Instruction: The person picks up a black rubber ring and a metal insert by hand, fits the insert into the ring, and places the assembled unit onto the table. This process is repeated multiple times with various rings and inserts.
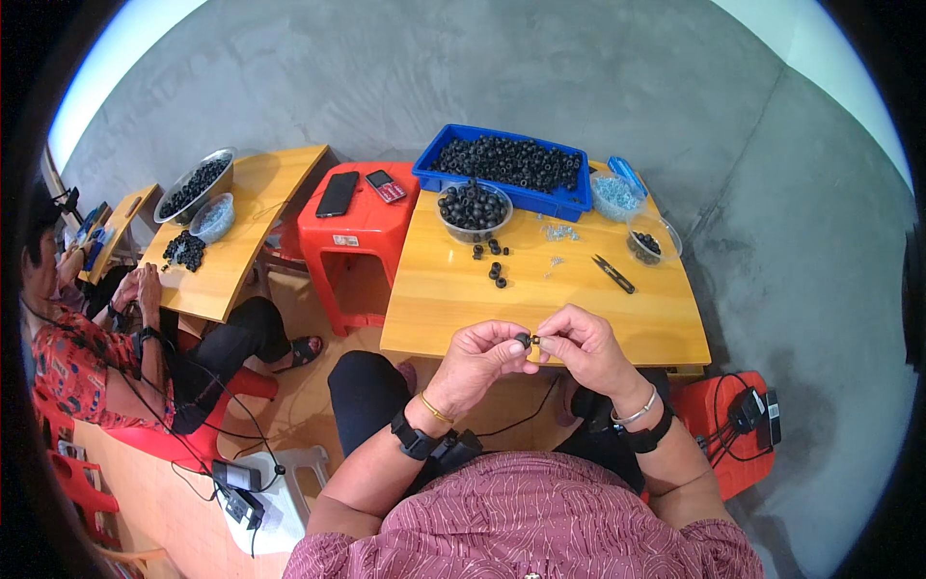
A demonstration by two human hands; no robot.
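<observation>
My left hand (pixel 482 359) pinches a small round black bead-like piece (pixel 524 340) between thumb and forefinger, just over the near edge of the wooden table (pixel 434 309). Opposite it, my right hand (pixel 585 349) is closed in a pinch against the same piece. A tiny bit shows at its fingertips, too small to name. Several loose black pieces (pixel 496 271) lie farther up the table, below a clear bowl (pixel 473 234) full of the same kind. To the right rest black thread snips (pixel 614 274) and a scatter of small clear pieces (pixel 559 232).
A blue tray (pixel 555 206) heaped with black pieces stands at the back. A tub of pale blue pieces (pixel 617 196) and a clear bowl (pixel 667 237) are right of it. Left, a red stool (pixel 352 228) bears two phones. Another person (pixel 96 357) works at the left table (pixel 260 193).
</observation>
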